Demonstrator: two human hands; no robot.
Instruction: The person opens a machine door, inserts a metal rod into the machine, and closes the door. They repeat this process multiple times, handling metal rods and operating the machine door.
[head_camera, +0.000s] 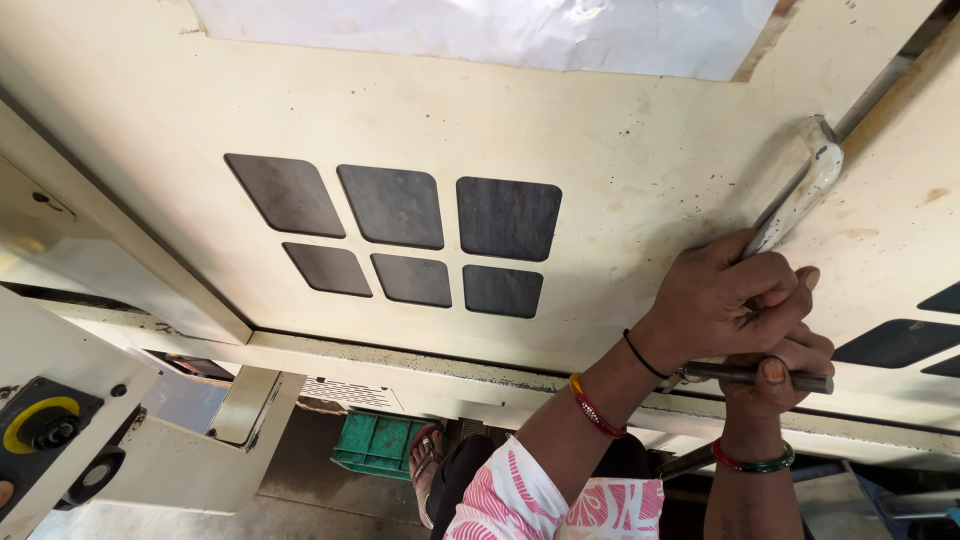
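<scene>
Both hands sit together at the right side of my view. Left hand (725, 300) is clenched around the lower end of the pale door handle (805, 190), a curved bar fixed near the edge of the cream machine door (600, 130). Right hand (775, 375) lies just beneath it, fingers curled tight around a dark metal rod (745, 374) that lies roughly level, its tip poking out to the right past the fingers. On the door I see six dark rounded window panes (400, 235) in two rows, well to the left of the handle. Lower down, a green crate (375, 445) rests on the floor, and a yellow-ringed knob (42, 427) shows at far left
</scene>
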